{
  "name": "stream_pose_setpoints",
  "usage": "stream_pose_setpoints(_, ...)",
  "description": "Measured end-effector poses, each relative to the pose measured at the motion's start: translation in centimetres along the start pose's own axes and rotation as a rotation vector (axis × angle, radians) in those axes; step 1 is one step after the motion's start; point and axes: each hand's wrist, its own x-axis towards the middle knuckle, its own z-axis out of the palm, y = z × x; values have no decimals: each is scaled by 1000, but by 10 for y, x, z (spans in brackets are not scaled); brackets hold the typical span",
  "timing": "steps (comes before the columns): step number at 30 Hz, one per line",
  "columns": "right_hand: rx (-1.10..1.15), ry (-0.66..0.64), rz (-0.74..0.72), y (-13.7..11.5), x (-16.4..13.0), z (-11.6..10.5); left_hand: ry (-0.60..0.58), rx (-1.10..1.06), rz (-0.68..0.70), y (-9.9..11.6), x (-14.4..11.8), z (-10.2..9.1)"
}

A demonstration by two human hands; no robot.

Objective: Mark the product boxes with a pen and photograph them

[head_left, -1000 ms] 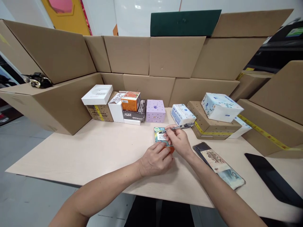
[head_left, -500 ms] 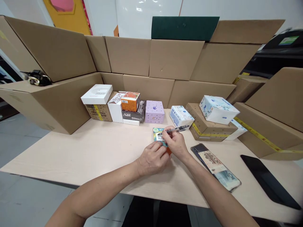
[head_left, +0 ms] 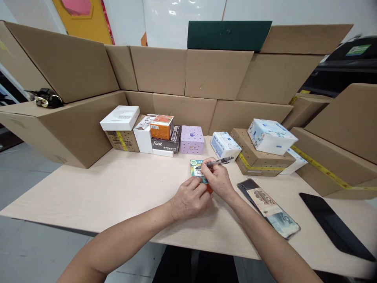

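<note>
A small green, white and blue printed box [head_left: 194,168] rests on the table, with an orange patch showing low between my hands. My left hand [head_left: 193,196] has its fingers curled against the near side of this box, gripping it. In my right hand [head_left: 217,177] a clear-barrelled pen [head_left: 220,161] is pinched, its body slanting up to the right. The pen's writing end is hidden by the fingers over the box top. Both wrists come in low from the table's front edge.
Behind stand an orange box [head_left: 161,126], a purple box [head_left: 192,140] and a white tissue pack [head_left: 225,146]. A brown carton [head_left: 262,157] carries another tissue pack. Banknotes [head_left: 266,204] lie on a phone at right, beside a black tablet [head_left: 332,224]. Cardboard walls [head_left: 188,112] enclose the back.
Hardly anything differs. Both hands keep their hold, and the pen stays over the box with only a very slight shift.
</note>
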Motion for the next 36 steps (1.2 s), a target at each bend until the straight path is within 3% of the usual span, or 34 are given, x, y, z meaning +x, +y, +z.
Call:
stream_pose_setpoints(8, 23, -10, 7, 1, -2, 0, -4, 6, -12, 0, -1, 1)
stream_pose_setpoints(12, 179, 60, 57, 4, -2, 1, -14, 20, 6, 0, 1, -2)
stream_pose_setpoints(15, 288, 202, 78, 5, 2, -12, -20, 20, 4, 1, 0, -2)
stream_pose_setpoints(18, 94, 272, 96, 8, 7, -35, -36, 22, -4, 3, -3, 1)
stream_pose_setpoints(22, -388, -17, 212, 26, 12, -58, -38, 36, -10, 4, -6, 4)
stream_pose_setpoints(26, -637, -194, 240, 51, 10, -58, -34, 34, -10, 4, -7, 5)
stream_pose_setpoints(31, -751, -276, 274, 64, 8, -52, -31, 29, -6, 4, -8, 6)
stream_pose_setpoints(36, -785, -248, 314, 42, 4, -71, -27, 33, 0, 3, -9, 6)
